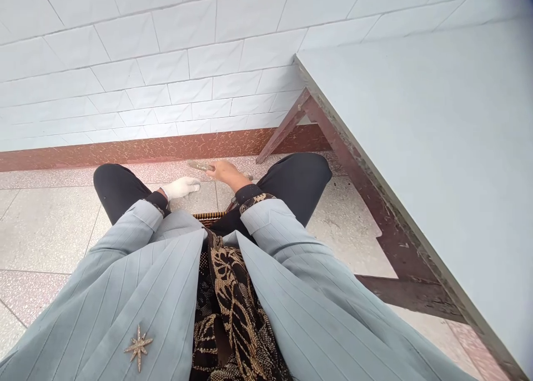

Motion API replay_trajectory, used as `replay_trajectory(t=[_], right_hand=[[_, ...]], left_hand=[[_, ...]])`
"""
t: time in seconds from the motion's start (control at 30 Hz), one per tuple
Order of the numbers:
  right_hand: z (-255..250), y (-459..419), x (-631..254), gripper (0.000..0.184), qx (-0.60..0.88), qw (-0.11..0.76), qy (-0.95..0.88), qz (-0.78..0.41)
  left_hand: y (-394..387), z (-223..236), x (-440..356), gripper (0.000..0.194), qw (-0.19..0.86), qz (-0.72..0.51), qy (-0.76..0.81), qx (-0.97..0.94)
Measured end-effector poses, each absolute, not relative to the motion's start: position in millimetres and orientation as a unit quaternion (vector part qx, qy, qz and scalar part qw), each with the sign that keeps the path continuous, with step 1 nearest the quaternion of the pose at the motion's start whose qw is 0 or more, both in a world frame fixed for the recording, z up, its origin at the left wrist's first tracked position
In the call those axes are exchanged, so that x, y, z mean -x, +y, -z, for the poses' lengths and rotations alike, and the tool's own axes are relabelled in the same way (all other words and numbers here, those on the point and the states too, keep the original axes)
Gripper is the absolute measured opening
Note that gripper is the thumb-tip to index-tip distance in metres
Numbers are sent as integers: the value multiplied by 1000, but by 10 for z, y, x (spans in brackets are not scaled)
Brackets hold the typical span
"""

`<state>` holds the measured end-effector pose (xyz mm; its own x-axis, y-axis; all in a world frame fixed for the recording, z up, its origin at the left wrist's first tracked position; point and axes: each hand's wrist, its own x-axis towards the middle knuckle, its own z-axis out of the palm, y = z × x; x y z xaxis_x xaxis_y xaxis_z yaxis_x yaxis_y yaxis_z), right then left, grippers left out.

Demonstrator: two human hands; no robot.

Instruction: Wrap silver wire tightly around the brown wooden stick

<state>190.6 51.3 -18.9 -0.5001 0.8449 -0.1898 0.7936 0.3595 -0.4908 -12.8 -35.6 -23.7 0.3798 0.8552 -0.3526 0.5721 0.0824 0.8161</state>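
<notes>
1. Pinstriped jacket (pixel 158 292), left of the table (pixel 437 148).
2. Right hand (pixel 227 173), left of the table, closed round a flat tool (pixel 199 165).
3. Gloved left hand (pixel 179 188), farther from the table; grip unclear.
4. Work seems under way; what remains cannot be told.

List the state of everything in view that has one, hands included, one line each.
Left hand: gloved; whether it holds anything, I cannot tell.
Right hand: bare, closed on a flat tool.
Flat tool: held, far end pointing left.
Jacket: worn, open in front.
Brooch: pinned on the jacket.
Knees: bent, spread apart.
Table: standing upright.
</notes>
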Motion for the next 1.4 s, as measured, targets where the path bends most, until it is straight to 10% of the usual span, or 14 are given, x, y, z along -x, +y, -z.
replay_trajectory(t=[0.27,0.7,1.0,1.23,1.4], right_hand=[[29,435,-1977,13,318,-88,-859,-392],[-47,448,-1982,24,414,224,-714,-519],[79,596,-1975,19,490,90,-814,-298],[-33,438,-2004,20,297,-69,-834,-460],[-107,420,-2071,27,282,140,-736,-600]], left_hand=[[-144,28,364,23,444,-219,545,-677],[-392,450,145,24,487,-193,548,-652],[-366,-21,237,23,340,-127,536,-762],[-59,-237,368,30,208,-99,596,-769],[-184,71,273,38,262,-120,610,-738]])
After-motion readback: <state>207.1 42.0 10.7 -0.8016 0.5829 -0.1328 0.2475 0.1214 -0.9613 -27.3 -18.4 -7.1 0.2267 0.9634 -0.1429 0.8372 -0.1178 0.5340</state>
